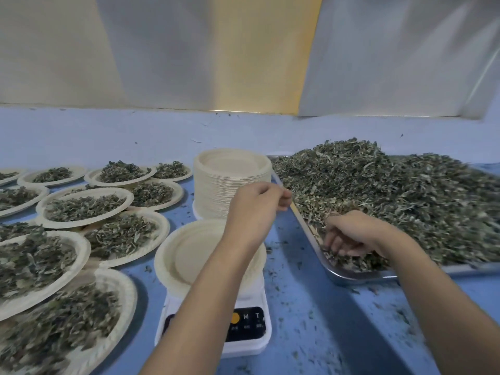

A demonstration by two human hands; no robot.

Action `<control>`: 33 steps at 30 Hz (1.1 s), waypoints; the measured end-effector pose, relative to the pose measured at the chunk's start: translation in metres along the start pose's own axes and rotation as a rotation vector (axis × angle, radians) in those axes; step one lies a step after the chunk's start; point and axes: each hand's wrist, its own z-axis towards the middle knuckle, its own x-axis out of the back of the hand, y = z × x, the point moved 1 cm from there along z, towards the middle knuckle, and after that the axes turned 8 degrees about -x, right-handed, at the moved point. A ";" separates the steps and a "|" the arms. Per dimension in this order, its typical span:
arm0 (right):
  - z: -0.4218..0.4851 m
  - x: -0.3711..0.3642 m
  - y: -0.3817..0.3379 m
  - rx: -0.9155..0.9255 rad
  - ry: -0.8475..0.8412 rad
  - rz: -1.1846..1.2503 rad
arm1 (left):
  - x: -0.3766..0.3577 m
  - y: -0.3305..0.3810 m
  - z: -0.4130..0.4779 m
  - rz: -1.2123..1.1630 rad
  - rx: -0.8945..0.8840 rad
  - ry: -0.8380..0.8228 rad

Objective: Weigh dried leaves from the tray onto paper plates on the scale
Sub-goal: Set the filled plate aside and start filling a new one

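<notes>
we are curling the fingers (335,243) of our right hand (351,231) into the dried leaves (392,190) at the tray's (351,277) near left corner, gripping a clump. our left hand (254,209) is hovering over the empty paper plate (186,255) on the scale (243,345), fingers curled; we cannot tell if they are pinching anything. the tray is lying at 2 o'clock from the scale on the table (311,307).

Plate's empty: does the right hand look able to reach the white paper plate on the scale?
Probably yes: right hand lies in the steel tray beside the plate; the left forearm crosses it.
</notes>
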 end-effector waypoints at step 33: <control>0.052 -0.001 0.018 0.329 0.716 -0.184 | -0.032 -0.002 0.005 -0.112 0.104 0.054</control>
